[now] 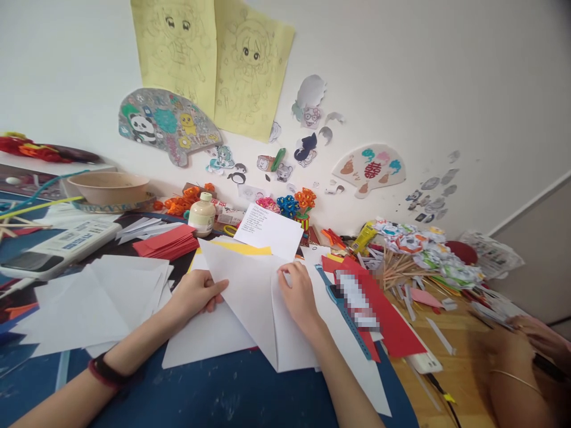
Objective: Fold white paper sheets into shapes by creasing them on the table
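Observation:
A white sheet of paper (241, 285), partly folded over with a slanting edge, stands between my hands above the blue table mat. My left hand (196, 294) pinches its left edge between thumb and fingers. At its right side my right hand (300, 297) has curled fingers closed at the upper edge of the paper. More white sheets (200, 342) lie flat beneath, with a yellow sheet (250, 248) behind. A blue watch (343, 309) rests just right of my right hand on red paper (404, 330).
A stack of white paper (98, 303) lies left, near red slips (172, 241) and a bottle (202, 214). Behind are a handwritten card (267, 232) and a bowl (109, 187). At right are wrapped sticks (399, 267) and another person's arm (511, 368).

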The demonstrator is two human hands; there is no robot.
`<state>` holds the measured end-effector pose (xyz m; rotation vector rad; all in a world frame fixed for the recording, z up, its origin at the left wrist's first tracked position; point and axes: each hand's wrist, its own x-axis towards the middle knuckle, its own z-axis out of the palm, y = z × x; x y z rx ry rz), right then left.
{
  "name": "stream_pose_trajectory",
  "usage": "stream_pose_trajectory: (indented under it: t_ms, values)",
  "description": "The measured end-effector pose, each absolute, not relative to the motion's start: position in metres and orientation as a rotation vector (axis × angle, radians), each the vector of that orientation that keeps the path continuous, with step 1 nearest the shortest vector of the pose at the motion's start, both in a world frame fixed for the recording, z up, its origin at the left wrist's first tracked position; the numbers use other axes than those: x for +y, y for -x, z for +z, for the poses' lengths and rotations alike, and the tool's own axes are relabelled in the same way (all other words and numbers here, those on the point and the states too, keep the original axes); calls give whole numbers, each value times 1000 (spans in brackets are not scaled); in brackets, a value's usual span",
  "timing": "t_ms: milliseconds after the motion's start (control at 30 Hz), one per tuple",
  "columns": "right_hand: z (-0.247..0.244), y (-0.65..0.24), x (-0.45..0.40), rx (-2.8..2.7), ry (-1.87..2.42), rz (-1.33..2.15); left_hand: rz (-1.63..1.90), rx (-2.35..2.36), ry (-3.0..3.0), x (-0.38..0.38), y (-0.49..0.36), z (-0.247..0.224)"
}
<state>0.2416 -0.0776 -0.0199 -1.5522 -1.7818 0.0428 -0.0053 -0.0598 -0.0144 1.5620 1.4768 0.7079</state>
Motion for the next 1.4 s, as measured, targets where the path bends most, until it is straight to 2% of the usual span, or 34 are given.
stream_pose_trajectory:
  t_ms: [333, 1400]
  values:
    - [-45, -235, -63, -1996, 1815, -272, 581, 1570, -1691, -61, 1, -10]
    - [-40, -232, -67, -2047, 1930, -351, 570, 1596, -1740, -63, 3, -13]
